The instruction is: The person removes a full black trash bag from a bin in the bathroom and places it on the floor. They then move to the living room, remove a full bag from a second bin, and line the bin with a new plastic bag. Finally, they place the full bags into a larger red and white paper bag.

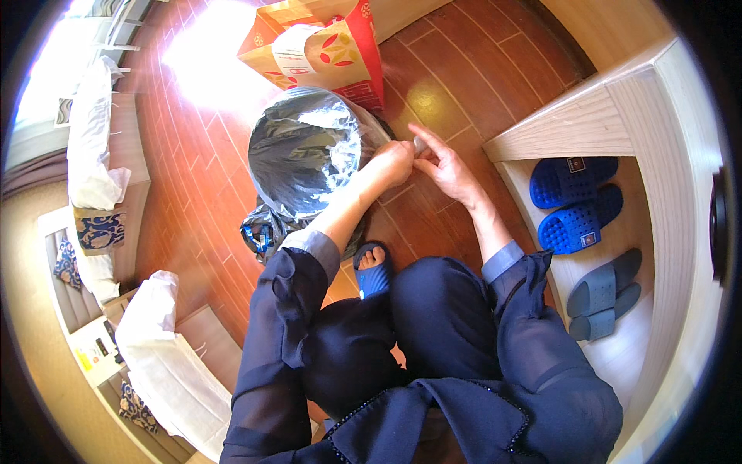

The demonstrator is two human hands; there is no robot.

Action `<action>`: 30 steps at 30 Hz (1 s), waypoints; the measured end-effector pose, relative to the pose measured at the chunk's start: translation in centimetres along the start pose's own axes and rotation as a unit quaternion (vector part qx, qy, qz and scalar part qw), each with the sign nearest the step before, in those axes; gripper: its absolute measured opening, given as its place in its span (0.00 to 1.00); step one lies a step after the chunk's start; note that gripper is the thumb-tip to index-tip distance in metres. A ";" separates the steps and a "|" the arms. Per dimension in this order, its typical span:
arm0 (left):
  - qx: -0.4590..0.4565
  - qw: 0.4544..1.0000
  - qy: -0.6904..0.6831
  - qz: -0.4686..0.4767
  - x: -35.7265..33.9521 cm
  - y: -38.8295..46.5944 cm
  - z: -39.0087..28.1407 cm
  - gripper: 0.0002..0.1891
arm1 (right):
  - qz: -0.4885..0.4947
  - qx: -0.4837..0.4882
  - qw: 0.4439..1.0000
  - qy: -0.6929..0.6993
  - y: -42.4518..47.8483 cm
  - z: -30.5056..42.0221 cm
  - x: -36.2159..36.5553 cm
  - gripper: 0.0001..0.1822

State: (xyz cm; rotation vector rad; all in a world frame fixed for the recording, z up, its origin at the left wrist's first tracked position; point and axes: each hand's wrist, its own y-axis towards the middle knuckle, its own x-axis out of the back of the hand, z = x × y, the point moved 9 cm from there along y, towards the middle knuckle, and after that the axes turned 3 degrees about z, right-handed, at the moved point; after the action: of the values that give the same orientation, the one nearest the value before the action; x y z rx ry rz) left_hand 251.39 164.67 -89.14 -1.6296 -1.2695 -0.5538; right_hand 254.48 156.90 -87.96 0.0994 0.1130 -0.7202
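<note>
A round bin lined with a thin dark plastic bag (304, 153) stands on the tiled floor before me. My left hand (395, 162) is at the bin's right side, its fingers closed on what looks like a gathered part of the bag. Touching its fingertips is my right hand (443, 165), forefinger stretched out, with a small pale piece between the hands; whether the right fingers grip it I cannot tell. A second dark plastic bag (261, 235) with blue wrappers lies beside the bin, on the side nearer me.
Behind the bin stands a red and tan paper bag (348, 52). At right, a wooden shoe cabinet (626, 110) holds blue slippers (571, 229) and grey slippers (597, 296). White-covered seats (168, 359) line the left side. My slippered foot (374, 272) is near the bin.
</note>
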 end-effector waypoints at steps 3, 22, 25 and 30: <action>-0.006 0.999 -0.020 -0.048 0.7 -0.4 0.9 0.08 | 0.129 0.017 0.976 -0.174 0.7 -0.9 -1.2 0.11; 0.125 0.989 -0.082 0.003 2.0 -5.3 11.0 0.18 | -0.008 0.026 0.984 -0.176 1.3 -2.7 -1.0 0.15; 0.115 0.989 -0.095 0.019 0.4 -5.6 12.1 0.17 | 0.131 -0.030 0.954 -0.268 1.9 -3.6 -1.5 0.13; 0.127 0.988 -0.022 0.085 -0.7 -5.5 15.2 0.21 | 0.154 -0.170 0.931 0.285 1.8 -6.0 -1.8 0.11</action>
State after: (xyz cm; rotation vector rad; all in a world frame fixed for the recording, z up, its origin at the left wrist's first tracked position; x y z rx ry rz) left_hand 243.10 177.70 -94.07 -1.5243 -1.1673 -0.2411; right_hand 253.88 160.21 -93.53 -0.0099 0.7623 -0.3314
